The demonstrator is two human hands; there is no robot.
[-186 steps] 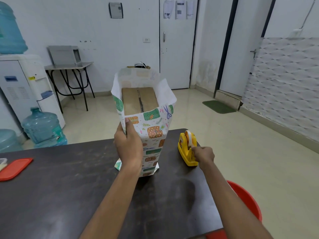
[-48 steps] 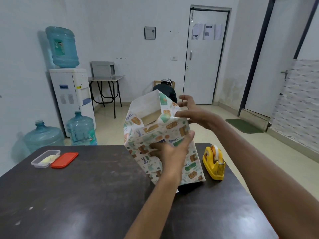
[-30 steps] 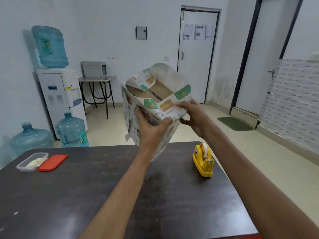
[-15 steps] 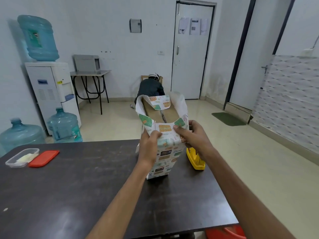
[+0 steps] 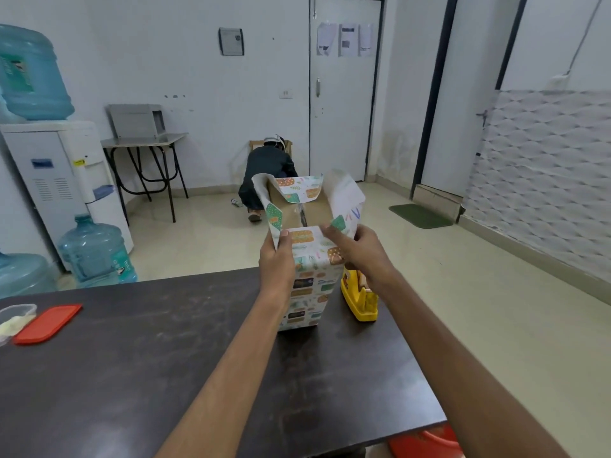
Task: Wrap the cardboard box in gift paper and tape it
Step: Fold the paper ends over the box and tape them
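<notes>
A dark bench (image 5: 132, 375) fills the lower half of your view, with a white-walled room beyond it. Near the far edge of the bench the cardboard box (image 5: 294, 214) stands upright on one end, inside a sleeve of patterned gift paper (image 5: 307, 289) that covers its long sides.

The top end of the box is open: brown cardboard and its centre seam show between the paper flaps. The far flap droops partly down over the cardboard. The left and right flaps stand up, white side inward. The near flap is bent over the near edge.

Your left hand (image 5: 276, 259) grips the near left corner of the paper at the top, thumb laid on the near flap. Your right hand (image 5: 360, 256) pinches the near right corner, fingers curled onto the paper. Both are clamped on paper, not on bare box.

A yellow tape dispenser (image 5: 360, 304) sits just right of the box, partly behind your right wrist. Far left on the bench lie a red lid (image 5: 46, 323) and a clear container (image 5: 15, 320).

As a judgement, you are past halfway: the sides are wrapped, while the top flaps need creasing down and taping. The bottom end is hidden, so you cannot tell if it is closed, and no tape shows on the paper.
</notes>
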